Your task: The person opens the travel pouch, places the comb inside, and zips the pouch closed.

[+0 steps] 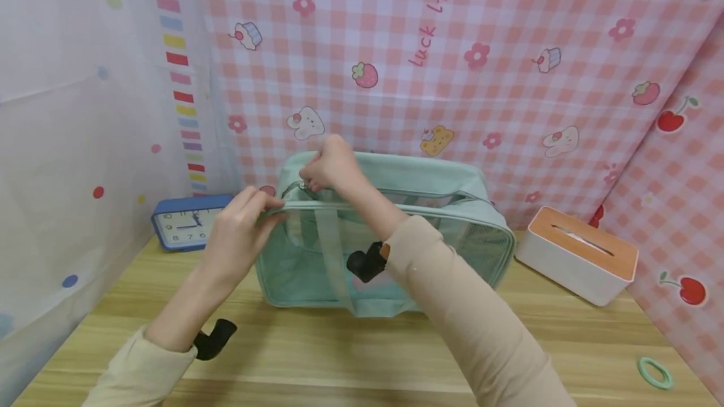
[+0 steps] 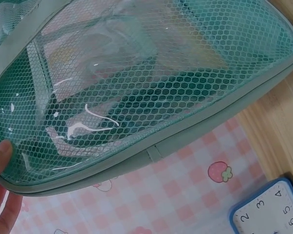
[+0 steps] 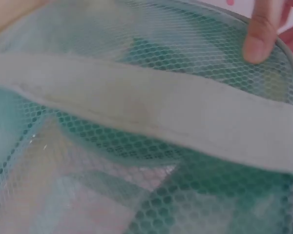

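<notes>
A mint-green bag (image 1: 300, 256) with a see-through mesh front stands upright on the table, its zipped top partly open. My left hand (image 1: 240, 225) pinches the top left corner of its front edge, thumb in front and fingers behind; that thumb (image 3: 259, 41) shows on the mesh in the right wrist view. Above the same corner my right hand (image 1: 335, 165) pinches the zipper pull (image 1: 304, 186) at the left end of the opening. The right hand is out of sight in its own wrist view, where the pale strap (image 3: 136, 97) crosses the mesh.
A blue clock (image 1: 183, 225) stands left of the bag, behind my left forearm. To the right sit a white tissue box (image 1: 565, 269) with an orange lid and a small green ring (image 1: 655, 373) near the table edge. A pink checked cloth (image 1: 396, 112) hangs close behind the bag.
</notes>
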### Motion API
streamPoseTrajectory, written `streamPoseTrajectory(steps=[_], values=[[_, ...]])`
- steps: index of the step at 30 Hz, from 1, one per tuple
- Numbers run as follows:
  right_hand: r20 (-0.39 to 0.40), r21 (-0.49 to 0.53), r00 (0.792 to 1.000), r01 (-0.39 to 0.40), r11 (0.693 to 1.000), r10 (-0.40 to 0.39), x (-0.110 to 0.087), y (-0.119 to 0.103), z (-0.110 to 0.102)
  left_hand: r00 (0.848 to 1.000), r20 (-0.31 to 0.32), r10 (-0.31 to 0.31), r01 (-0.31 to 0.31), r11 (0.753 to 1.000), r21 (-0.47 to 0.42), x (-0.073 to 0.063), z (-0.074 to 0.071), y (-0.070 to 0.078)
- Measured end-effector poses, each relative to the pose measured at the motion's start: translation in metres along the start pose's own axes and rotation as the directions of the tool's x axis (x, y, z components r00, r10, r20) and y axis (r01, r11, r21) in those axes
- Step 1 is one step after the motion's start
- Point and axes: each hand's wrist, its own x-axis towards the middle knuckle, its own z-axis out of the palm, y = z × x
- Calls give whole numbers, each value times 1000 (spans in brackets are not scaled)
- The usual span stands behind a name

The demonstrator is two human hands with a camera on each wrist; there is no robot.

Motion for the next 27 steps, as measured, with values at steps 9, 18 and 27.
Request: streamPoseTrajectory(steps=[9,18,27], values=[[43,189,983,-184,965,179,-2,6,-14,1000,-11,-12,12,1000,3,-1,-2,0],[201,405,932,-360,840,302,-1,14,-22,1000,-4,-20,20,1000,-3,-1,-1,1],[268,444,911,-406,799,314,-1,8,-30,1000,-7,-17,17,1000,4,-3,-1,4]])
